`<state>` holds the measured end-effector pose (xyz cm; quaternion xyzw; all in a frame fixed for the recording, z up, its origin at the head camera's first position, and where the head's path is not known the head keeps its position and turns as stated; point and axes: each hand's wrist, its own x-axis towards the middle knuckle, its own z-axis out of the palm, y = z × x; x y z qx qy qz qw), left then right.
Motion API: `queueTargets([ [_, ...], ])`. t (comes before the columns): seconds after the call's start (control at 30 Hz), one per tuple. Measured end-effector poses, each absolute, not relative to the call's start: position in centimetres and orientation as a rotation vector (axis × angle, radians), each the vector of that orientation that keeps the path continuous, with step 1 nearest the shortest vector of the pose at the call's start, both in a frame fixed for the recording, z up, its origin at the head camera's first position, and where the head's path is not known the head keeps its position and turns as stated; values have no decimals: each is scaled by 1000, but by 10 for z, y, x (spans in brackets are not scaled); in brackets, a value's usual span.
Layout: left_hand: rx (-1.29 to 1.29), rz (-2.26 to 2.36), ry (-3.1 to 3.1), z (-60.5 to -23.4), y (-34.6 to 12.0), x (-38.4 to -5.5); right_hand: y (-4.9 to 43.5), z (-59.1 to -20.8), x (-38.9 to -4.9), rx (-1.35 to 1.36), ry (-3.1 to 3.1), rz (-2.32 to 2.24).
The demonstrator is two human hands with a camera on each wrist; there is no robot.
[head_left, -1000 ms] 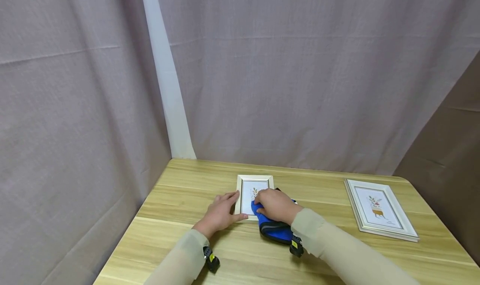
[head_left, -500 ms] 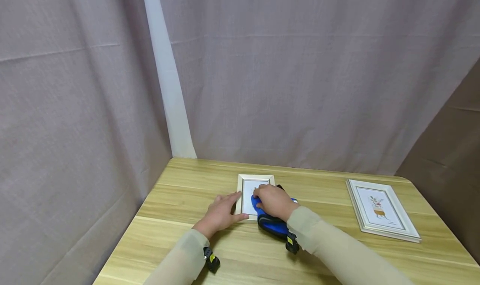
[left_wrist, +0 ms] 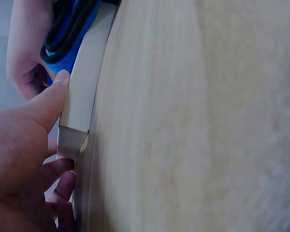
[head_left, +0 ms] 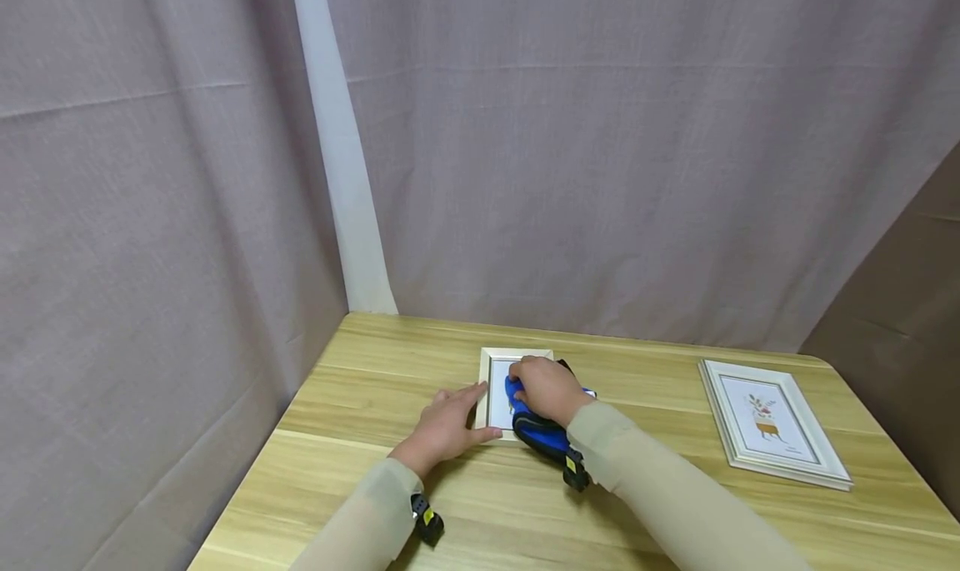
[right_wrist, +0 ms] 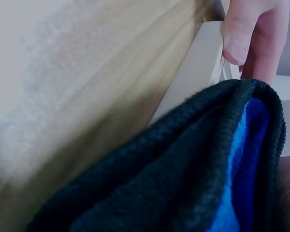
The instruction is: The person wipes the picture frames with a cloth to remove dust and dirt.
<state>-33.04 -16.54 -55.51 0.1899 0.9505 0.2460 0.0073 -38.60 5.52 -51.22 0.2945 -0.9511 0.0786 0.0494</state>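
Observation:
A small cream picture frame [head_left: 483, 371] lies face up on the wooden table, its white print partly covered. My left hand [head_left: 442, 425] holds it at the near left corner. The thumb [left_wrist: 55, 94] lies along the near edge, and the fingers bend against the left side. My right hand [head_left: 551, 390] grips a folded blue cloth [head_left: 536, 438] with dark edging and presses it on the picture. Part of the cloth hangs past the frame's near edge. In the right wrist view the cloth [right_wrist: 183, 159] hides most of the frame.
To the right on the table [head_left: 637, 488] lies a larger white picture frame [head_left: 768, 421] with a plant print; its layered edge looks like stacked frames. Grey curtains [head_left: 570, 179] hang behind the table and along its left side.
My right hand has slid the cloth farther up the picture, away from me, covering the printed plant. The left hand stays at the frame's corner. The head view has shifted slightly.

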Motion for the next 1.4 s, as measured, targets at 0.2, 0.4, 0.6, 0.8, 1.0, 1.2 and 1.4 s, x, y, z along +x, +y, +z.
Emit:
queueTargets([
  [0.2, 598, 770, 2971, -555, -167, -330, 51, -513, -392, 862, -2922, 235],
  [0.4, 625, 748, 2985, -557, -166, -332, 51, -515, -401, 808, -2944, 259],
  [0.6, 611, 716, 2993, -557, -164, -333, 54, -521, -411, 784, -2926, 249],
  [0.8, 558, 731, 2988, -555, -162, -331, 55, -523, -417, 743, -2915, 231],
  [1.0, 523, 704, 2984, -557, -162, -330, 58, -523, -418, 673, -2939, 208],
  [1.2, 516, 729, 2978, -557, -163, -330, 63, -523, -422, 597, -2982, 211],
  [1.4, 528, 723, 2975, -558, -164, -331, 62, -519, -423, 567, -3018, 208],
])
